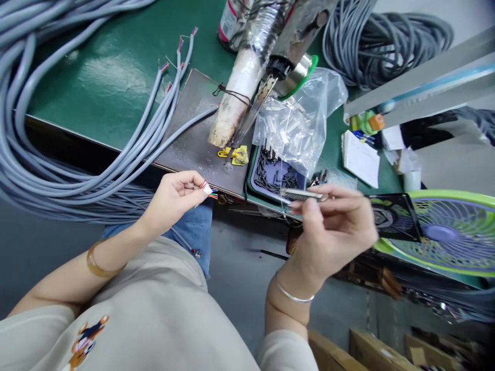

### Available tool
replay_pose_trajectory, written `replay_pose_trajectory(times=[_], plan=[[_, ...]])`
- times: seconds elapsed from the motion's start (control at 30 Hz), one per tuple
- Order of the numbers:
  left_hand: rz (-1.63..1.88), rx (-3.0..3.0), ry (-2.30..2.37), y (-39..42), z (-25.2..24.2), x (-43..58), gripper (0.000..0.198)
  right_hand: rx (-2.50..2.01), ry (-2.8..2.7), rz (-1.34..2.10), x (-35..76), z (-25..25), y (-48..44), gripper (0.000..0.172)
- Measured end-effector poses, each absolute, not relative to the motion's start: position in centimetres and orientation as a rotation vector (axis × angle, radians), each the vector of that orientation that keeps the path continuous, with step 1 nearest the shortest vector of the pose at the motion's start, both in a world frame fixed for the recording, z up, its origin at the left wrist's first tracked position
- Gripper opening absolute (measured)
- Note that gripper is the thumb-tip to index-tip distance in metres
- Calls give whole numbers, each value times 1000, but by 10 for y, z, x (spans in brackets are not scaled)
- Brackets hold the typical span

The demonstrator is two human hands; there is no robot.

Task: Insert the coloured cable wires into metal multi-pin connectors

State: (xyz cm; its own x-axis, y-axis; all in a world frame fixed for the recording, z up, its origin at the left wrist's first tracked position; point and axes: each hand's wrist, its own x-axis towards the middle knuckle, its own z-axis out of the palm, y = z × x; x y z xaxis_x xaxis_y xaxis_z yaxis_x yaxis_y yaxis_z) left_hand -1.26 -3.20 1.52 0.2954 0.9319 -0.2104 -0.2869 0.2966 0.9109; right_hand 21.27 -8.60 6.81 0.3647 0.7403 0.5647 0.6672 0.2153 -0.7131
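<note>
Near the bench's front edge, my left hand (180, 198) pinches a thin cable end, and its small coloured wires (213, 194) stick out past the fingertips. My right hand (334, 226) is over the edge of the bench farther right, with a slim metallic connector-like piece (301, 195) between thumb and fingers; blur hides its details. Just beyond it sits a tray (253, 178) of small black parts. A soldering iron (251, 116) points down at a yellow piece (237, 154) on the dark board (189, 149). The two hands are apart.
Grey cables (154, 131) run across the left of the green bench (104, 77). A clear bag (294, 123) of connectors and a solder spool (299, 77) lie behind the tray. A cable coil (382, 46) is at back right, a green fan (448, 232) at right.
</note>
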Motion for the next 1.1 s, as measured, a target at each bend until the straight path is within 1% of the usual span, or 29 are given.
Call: replay_pose_trajectory(times=[0.07,0.13,0.2,0.27,0.33,0.4,0.6,0.73,1.1], plan=[[989,941,906,-30,16,-10,18,-1422,-1309,358,192,54,-94,22],[987,979,919,-29,17,-8,16,-1389,-1314,465,178,37,-94,21],[980,994,926,-27,17,-6,14,-1406,-1352,371,168,20,-90,15],[983,989,930,-25,16,-4,14,-1394,-1432,157,162,6,-84,10],[996,983,939,-24,15,-2,14,-1344,-1505,41,158,-2,-79,15],[1013,987,944,-22,13,-1,13,-1308,-1543,85,156,-7,-76,18],[1054,1024,932,-15,11,2,11,-1282,-1535,361,155,-7,-71,11],[1062,1071,947,-11,12,4,8,-1283,-1545,351,155,-5,-68,12],[1111,1194,981,-5,10,9,9,-1268,-1539,341,158,-4,-61,15]])
